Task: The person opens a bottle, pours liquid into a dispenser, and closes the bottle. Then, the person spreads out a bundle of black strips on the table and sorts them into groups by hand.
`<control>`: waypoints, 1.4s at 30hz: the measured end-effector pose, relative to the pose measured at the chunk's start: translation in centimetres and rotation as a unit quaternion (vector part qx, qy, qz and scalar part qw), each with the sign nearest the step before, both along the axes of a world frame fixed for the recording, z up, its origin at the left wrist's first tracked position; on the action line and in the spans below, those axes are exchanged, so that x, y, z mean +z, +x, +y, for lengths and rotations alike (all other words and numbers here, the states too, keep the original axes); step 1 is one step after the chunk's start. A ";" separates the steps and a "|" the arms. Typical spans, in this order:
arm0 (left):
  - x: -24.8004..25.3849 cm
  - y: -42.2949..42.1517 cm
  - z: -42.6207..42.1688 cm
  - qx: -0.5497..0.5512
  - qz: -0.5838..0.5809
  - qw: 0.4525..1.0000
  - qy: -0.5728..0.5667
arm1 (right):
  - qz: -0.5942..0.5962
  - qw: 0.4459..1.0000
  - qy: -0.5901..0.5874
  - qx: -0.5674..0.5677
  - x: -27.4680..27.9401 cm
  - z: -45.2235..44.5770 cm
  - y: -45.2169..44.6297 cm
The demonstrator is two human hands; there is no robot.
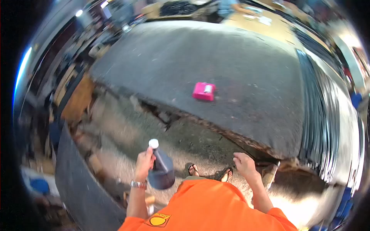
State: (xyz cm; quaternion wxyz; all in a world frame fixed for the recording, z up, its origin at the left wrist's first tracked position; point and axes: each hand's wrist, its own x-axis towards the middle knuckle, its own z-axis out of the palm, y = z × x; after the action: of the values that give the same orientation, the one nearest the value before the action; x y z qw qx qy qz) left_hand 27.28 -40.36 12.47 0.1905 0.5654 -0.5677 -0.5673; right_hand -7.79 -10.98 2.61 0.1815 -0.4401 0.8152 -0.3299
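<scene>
My left hand is closed around the handle of a jug, just below its white cap. The jug is see-through and has dark liquid in it. It hangs upright over the floor, to the left of my feet. Near the front edge of the big dark table, my right hand hovers with its fingers curled in, and I see nothing in it. Beyond both hands, a bright pink object with a white patch on top lies on the table.
Long dark strips lie along the table's right side. A dark curved surface stands at the lower left. At the far end, a person in blue is by a light brown tabletop. Bare floor lies below.
</scene>
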 end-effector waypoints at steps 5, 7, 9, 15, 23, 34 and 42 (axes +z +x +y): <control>2.8 -4.1 -2.3 -0.046 -0.023 0.999 -0.015 | -0.005 0.997 0.049 -0.063 -0.6 2.9 0.3; 4.9 -4.1 -3.3 -0.040 0.083 0.994 -0.065 | 0.007 0.995 0.077 -0.064 -0.7 2.7 -0.2; 5.1 -4.2 -3.2 0.006 0.169 0.983 -0.077 | 0.024 0.994 0.093 -0.051 -0.7 2.1 -0.6; 0.4 -2.6 -5.0 -0.030 0.058 0.998 0.000 | 0.011 0.996 0.070 -0.060 -0.2 0.3 0.7; 4.7 -1.0 -9.1 -0.078 0.036 0.996 -0.003 | -0.056 0.985 0.139 -0.084 -3.6 -1.1 6.1; 10.8 -5.1 -23.9 -0.035 0.204 0.969 -0.134 | -0.070 0.992 0.096 0.038 -1.6 -16.4 12.1; 9.6 -12.5 -36.8 -0.038 0.281 0.941 -0.184 | -0.097 0.991 0.070 0.065 -0.8 -28.3 11.0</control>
State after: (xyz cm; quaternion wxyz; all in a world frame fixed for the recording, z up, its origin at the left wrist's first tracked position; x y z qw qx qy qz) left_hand 14.76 -77.12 22.03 0.4214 0.3157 -0.6064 -0.5958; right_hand 3.19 -39.31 1.79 0.3109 -0.4445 0.7845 -0.3006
